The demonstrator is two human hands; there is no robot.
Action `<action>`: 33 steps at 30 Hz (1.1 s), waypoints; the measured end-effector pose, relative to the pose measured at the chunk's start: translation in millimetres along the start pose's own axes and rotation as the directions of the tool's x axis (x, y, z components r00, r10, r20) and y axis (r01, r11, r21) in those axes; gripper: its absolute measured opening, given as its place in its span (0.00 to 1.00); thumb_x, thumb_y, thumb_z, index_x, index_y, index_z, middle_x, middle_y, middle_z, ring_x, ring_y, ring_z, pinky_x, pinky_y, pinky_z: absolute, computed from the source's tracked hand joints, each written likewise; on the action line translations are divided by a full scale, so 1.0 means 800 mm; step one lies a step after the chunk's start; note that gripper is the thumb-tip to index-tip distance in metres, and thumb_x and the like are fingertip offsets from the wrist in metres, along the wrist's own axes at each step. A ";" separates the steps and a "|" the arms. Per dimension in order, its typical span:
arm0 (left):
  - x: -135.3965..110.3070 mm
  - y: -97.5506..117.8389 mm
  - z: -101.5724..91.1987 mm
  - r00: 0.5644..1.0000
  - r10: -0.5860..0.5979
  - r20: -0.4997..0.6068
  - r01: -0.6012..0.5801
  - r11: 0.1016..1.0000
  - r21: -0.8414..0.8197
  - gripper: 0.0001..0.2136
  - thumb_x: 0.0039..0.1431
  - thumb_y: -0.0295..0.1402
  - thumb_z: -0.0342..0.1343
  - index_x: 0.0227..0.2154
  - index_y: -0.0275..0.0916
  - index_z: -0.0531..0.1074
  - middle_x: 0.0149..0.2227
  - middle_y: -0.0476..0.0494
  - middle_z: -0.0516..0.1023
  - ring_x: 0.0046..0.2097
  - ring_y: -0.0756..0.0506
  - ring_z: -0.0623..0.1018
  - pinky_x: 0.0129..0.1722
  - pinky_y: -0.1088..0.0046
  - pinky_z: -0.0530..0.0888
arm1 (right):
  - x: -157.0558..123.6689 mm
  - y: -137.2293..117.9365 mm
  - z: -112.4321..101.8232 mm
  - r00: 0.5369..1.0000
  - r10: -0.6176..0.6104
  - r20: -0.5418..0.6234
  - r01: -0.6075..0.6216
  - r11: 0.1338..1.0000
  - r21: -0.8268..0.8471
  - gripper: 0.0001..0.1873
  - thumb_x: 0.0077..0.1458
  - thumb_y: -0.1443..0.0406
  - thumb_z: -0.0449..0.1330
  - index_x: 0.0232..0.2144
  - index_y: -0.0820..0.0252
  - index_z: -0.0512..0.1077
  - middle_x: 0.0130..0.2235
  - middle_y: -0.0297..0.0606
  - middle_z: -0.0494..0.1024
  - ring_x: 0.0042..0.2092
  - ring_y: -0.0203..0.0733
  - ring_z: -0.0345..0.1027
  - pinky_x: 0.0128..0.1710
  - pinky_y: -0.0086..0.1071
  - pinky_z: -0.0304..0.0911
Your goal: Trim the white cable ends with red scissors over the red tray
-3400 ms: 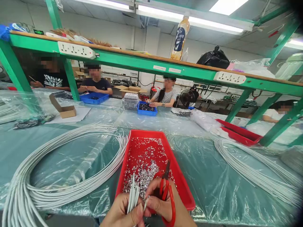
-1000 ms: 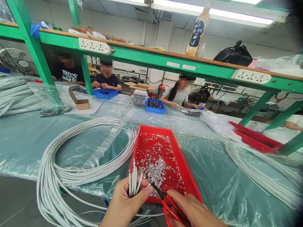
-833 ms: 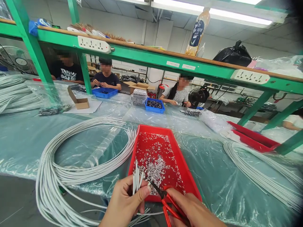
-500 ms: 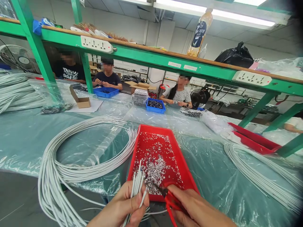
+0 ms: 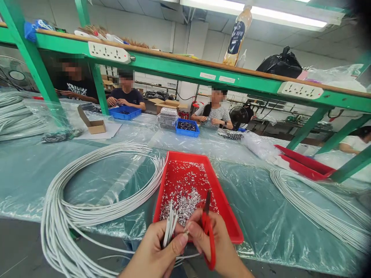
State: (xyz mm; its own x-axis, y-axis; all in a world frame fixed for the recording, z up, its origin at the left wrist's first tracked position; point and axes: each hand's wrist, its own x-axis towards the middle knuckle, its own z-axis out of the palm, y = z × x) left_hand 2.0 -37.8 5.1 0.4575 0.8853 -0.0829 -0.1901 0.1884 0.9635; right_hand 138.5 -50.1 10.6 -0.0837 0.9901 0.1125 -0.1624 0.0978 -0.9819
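Note:
My left hand (image 5: 164, 245) is closed round a bundle of white cables (image 5: 170, 227), their ends pointing up. Red-handled scissors (image 5: 209, 235) sit in my right hand (image 5: 216, 239), blades tilted upward. The thumb and forefinger of that hand pinch at a cable end beside my left thumb; the tip itself is mostly hidden by the fingers. Beneath both hands lies a red tray (image 5: 228, 220) with a heap of small silvery scraps (image 5: 185, 202). A large coil of white cable (image 5: 66, 200) rests on the table to the left, some strands running toward my left hand.
More white cable (image 5: 313, 204) lies at the right, near another red tray (image 5: 304, 166). Green shelf posts (image 5: 37, 69) rise from the table (image 5: 261, 216), which is covered in clear plastic. Blue trays (image 5: 188, 128) and several seated people (image 5: 216, 110) are across the table.
My right hand has moved left and up to meet my left hand. The scissors have swung from pointing at the cables to pointing upward, and the fingers now pinch a cable end.

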 end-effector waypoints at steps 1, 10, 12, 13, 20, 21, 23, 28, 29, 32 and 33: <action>0.002 0.000 0.000 1.000 0.007 -0.003 -0.007 1.000 0.026 0.20 0.44 0.50 0.59 0.23 0.34 0.68 0.15 0.56 0.61 0.12 0.60 0.55 0.12 0.83 0.48 | 0.002 0.002 0.000 0.998 0.062 0.032 -0.066 0.989 0.132 0.18 0.49 0.55 0.63 0.23 0.63 0.63 0.14 0.22 0.55 0.16 0.25 0.42 0.17 0.23 0.38; 0.010 -0.003 0.012 0.957 0.128 -0.262 -0.115 0.991 0.062 0.10 0.42 0.33 0.61 0.18 0.36 0.64 0.14 0.57 0.58 0.17 0.57 0.56 0.16 0.81 0.56 | 0.022 0.004 -0.001 0.978 -0.003 -0.207 -0.006 0.999 -0.041 0.24 0.46 0.47 0.60 0.22 0.61 0.61 0.16 0.23 0.54 0.18 0.28 0.43 0.19 0.24 0.42; 0.009 -0.001 0.010 0.956 0.046 -0.291 -0.034 0.998 0.044 0.12 0.41 0.35 0.61 0.20 0.37 0.63 0.12 0.60 0.54 0.14 0.58 0.51 0.13 0.82 0.47 | 0.023 -0.001 -0.004 0.982 -0.031 -0.187 0.010 0.994 -0.111 0.22 0.49 0.49 0.59 0.24 0.64 0.64 0.16 0.26 0.59 0.19 0.29 0.47 0.19 0.25 0.43; 0.009 0.001 0.009 0.961 0.026 -0.276 -0.016 0.999 0.039 0.12 0.42 0.37 0.61 0.20 0.37 0.63 0.12 0.60 0.54 0.13 0.58 0.50 0.13 0.82 0.45 | 0.022 -0.003 -0.005 0.987 -0.025 -0.156 0.004 0.991 -0.133 0.21 0.51 0.50 0.57 0.26 0.65 0.66 0.15 0.27 0.60 0.18 0.29 0.48 0.19 0.25 0.43; 0.015 -0.001 0.002 0.997 0.031 -0.070 -0.033 0.999 -0.030 0.20 0.42 0.48 0.62 0.23 0.33 0.66 0.15 0.58 0.59 0.14 0.61 0.53 0.14 0.84 0.48 | 0.009 -0.007 -0.014 0.996 -0.089 -0.032 0.080 0.976 -0.201 0.11 0.49 0.59 0.61 0.29 0.63 0.72 0.22 0.32 0.67 0.24 0.32 0.57 0.25 0.25 0.53; 0.014 -0.001 0.000 0.999 0.012 -0.032 -0.014 0.999 -0.049 0.21 0.43 0.49 0.61 0.24 0.33 0.66 0.14 0.58 0.59 0.14 0.61 0.53 0.14 0.84 0.48 | 0.009 -0.006 -0.017 0.994 -0.108 -0.007 0.103 0.969 -0.225 0.10 0.49 0.60 0.61 0.28 0.63 0.71 0.22 0.31 0.66 0.24 0.31 0.56 0.25 0.25 0.52; 0.012 0.000 -0.005 0.996 -0.066 0.054 0.071 0.993 -0.092 0.21 0.43 0.50 0.61 0.24 0.34 0.66 0.13 0.59 0.57 0.13 0.61 0.53 0.14 0.84 0.47 | 0.011 -0.005 -0.026 0.990 -0.109 0.091 0.127 0.965 -0.231 0.08 0.49 0.62 0.61 0.27 0.62 0.70 0.21 0.29 0.63 0.24 0.31 0.54 0.23 0.24 0.50; 0.008 0.011 -0.013 0.966 -0.191 0.177 0.219 0.963 -0.156 0.23 0.41 0.50 0.62 0.22 0.33 0.64 0.18 0.54 0.64 0.12 0.64 0.55 0.13 0.85 0.45 | 0.018 0.000 -0.038 0.984 -0.098 0.147 0.126 0.974 -0.190 0.07 0.48 0.65 0.63 0.28 0.61 0.69 0.23 0.29 0.65 0.24 0.30 0.57 0.23 0.23 0.52; 0.008 0.013 -0.013 0.963 -0.195 0.185 0.226 0.959 -0.171 0.22 0.41 0.49 0.62 0.23 0.33 0.64 0.18 0.54 0.65 0.12 0.64 0.55 0.12 0.85 0.44 | 0.018 0.000 -0.037 0.984 -0.096 0.148 0.125 0.972 -0.201 0.07 0.48 0.65 0.64 0.30 0.61 0.69 0.23 0.29 0.65 0.24 0.30 0.58 0.23 0.23 0.53; 0.012 0.014 -0.013 0.957 -0.200 0.210 0.242 0.950 -0.199 0.21 0.41 0.48 0.63 0.24 0.34 0.64 0.18 0.55 0.66 0.12 0.64 0.54 0.12 0.86 0.44 | 0.016 0.001 -0.034 0.984 -0.064 0.168 0.095 0.979 -0.180 0.09 0.47 0.64 0.64 0.31 0.62 0.69 0.23 0.31 0.68 0.24 0.31 0.62 0.23 0.23 0.55; 0.013 0.014 -0.013 0.956 -0.200 0.216 0.243 0.949 -0.200 0.21 0.41 0.48 0.63 0.23 0.33 0.63 0.17 0.55 0.65 0.12 0.64 0.54 0.12 0.86 0.44 | 0.015 0.001 -0.033 0.985 -0.058 0.161 0.084 0.984 -0.160 0.09 0.48 0.64 0.64 0.29 0.62 0.68 0.23 0.32 0.69 0.25 0.32 0.63 0.24 0.23 0.56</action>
State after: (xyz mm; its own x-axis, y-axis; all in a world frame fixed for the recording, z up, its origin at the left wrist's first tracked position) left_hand -4.5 -21.9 12.1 0.6629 0.7167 -0.2165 -0.2431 0.4795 0.8432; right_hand 163.6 -35.7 7.4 -0.2312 0.9538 0.1920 -0.0091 0.1952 -0.9807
